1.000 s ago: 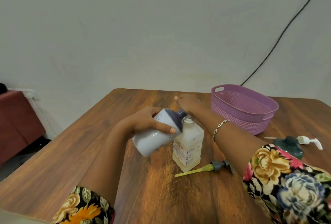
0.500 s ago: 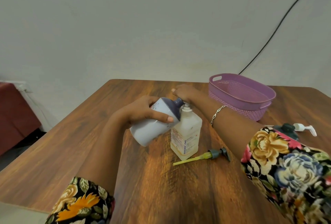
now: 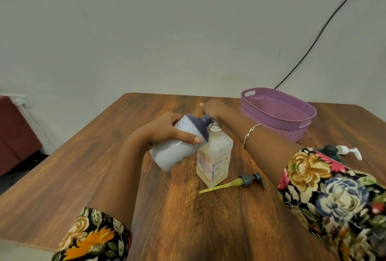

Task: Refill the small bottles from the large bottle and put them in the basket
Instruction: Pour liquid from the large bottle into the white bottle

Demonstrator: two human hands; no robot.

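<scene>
A large white bottle point(image 3: 173, 152) with a dark purple top is tilted in my left hand point(image 3: 167, 131), which grips its upper body. Its spout meets the open neck of a small clear square bottle point(image 3: 215, 156) of pale yellow liquid, which stands upright mid-table. My right hand point(image 3: 215, 109) reaches over from the right and holds the small bottle at its neck; the fingers are partly hidden behind the spout. The purple basket point(image 3: 292, 127) stands at the back right with nothing visible inside.
A grey pump head with a yellow tube point(image 3: 234, 182) lies on the wooden table point(image 3: 94, 166) beside the small bottle. A dark green bottle point(image 3: 330, 151) and a white pump point(image 3: 348, 152) sit at the right, partly behind my sleeve. A red seat point(image 3: 14, 131) stands left of the table.
Both hands keep their hold and the large bottle stays tilted at the small bottle's neck. The view has shifted slightly.
</scene>
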